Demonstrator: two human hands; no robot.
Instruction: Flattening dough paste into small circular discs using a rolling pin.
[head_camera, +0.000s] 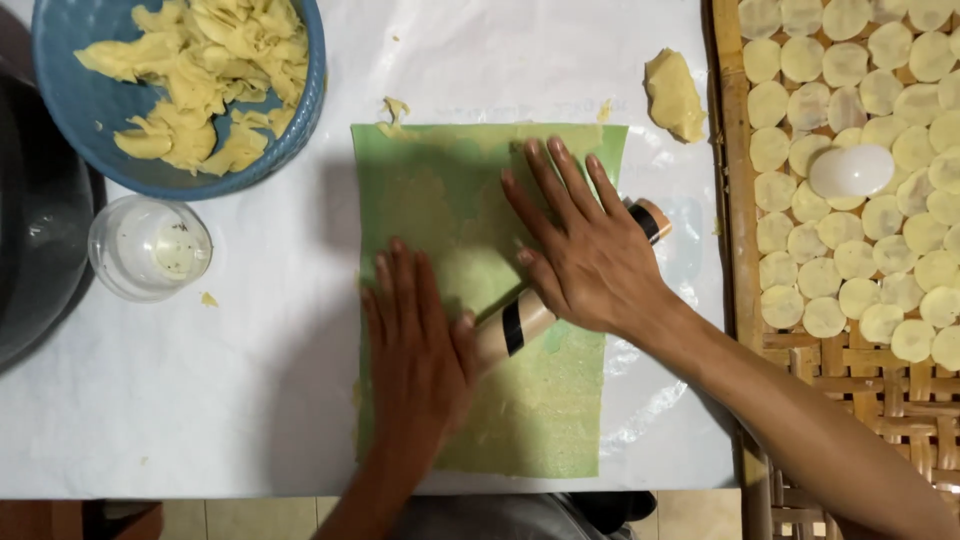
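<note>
— Where do the hands stand?
— Left hand (415, 345) and right hand (585, 245), fingers spread flat, press a rolling pin (520, 320) across the green sheet (440, 190).
— Progress?
— Many dough rounds (850, 280) lie on the woven tray (735, 200) right of the sheet; a bowl of dough (200, 70) waits upper left.

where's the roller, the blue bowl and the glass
roller (512, 327): head view, on its taped middle between the hands
blue bowl (90, 110): head view, on its bare inner wall
glass (150, 248): head view, on its bottom
</note>
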